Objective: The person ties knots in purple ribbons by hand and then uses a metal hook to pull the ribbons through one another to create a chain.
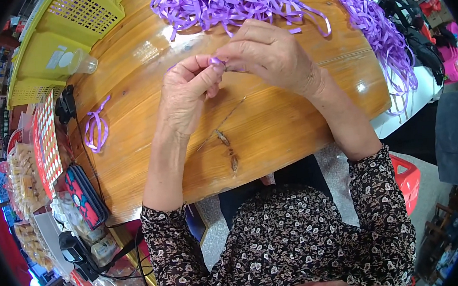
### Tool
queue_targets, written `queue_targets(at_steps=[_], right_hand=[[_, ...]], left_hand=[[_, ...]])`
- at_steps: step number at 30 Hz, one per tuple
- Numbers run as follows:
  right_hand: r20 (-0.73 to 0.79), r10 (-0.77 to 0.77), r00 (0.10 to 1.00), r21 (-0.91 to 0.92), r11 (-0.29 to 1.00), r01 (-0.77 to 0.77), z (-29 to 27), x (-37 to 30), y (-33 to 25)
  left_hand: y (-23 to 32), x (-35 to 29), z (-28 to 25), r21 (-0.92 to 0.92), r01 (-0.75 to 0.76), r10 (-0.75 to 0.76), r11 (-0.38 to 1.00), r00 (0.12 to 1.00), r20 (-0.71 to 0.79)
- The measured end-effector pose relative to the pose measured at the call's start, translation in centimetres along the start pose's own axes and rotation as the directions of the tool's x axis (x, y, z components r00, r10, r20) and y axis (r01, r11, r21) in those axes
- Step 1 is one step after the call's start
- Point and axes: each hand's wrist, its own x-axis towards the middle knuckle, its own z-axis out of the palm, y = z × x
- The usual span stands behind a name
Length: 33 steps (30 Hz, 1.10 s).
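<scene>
Above the middle of the wooden table, my left hand [186, 90] pinches a small piece of purple ribbon [216, 61] between thumb and fingers. My right hand [276, 53] meets it from the right, its fingertips closed on the same ribbon. The fingers hide most of this piece. Below the hands, a thin speckled stick [229, 116] lies slantwise on the wood. Beyond them spreads a large loose heap of purple ribbons [223, 6]. Left of my forearm rests a small looped bundle of purple ribbon [95, 129].
A second ribbon pile [373, 24] hangs over the right side of the wooden table [287, 133]. Yellow baskets [39, 56] and a clear plastic cup [83, 62] stand at far left. A patterned wallet [85, 197], a black cable and packaged goods line the left edge. A red stool [405, 180] is at right.
</scene>
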Motion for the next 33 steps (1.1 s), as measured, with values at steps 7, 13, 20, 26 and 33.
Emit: queue_targets(at_steps=[7, 13, 20, 26, 33], right_hand=[[0.016, 0.300, 0.954, 0.244, 0.924, -0.295, 0.3, 0.2, -0.7], [0.074, 0.514, 0.855, 0.331, 0.796, -0.507, 0.9, 0.6, -1.5], [0.242, 0.727, 0.643, 0.558, 0.438, -0.705, 0.8, 0.5, -1.5], [0.234, 0.713, 0.661, 0.679, 0.367, -0.636, 0.6, 0.8, -2.1], [0.186, 0.626, 0.758, 0.494, 0.607, -0.623, 0.6, 0.8, -1.9]], left_hand=[[-0.7, 0.1, 0.1, 0.051, -0.126, 0.130, 0.991, 0.988, -0.085], [-1.0, 0.0, 0.5, 0.117, -0.217, 0.229, 0.969, 0.968, -0.100], [-0.9, 0.0, 1.0, 0.099, -0.246, 0.256, 0.964, 0.959, -0.118], [-0.9, -0.1, 1.0, 0.102, -0.274, 0.286, 0.956, 0.948, -0.137], [-1.1, -0.2, 1.1, 0.197, -0.261, 0.285, 0.945, 0.953, -0.106]])
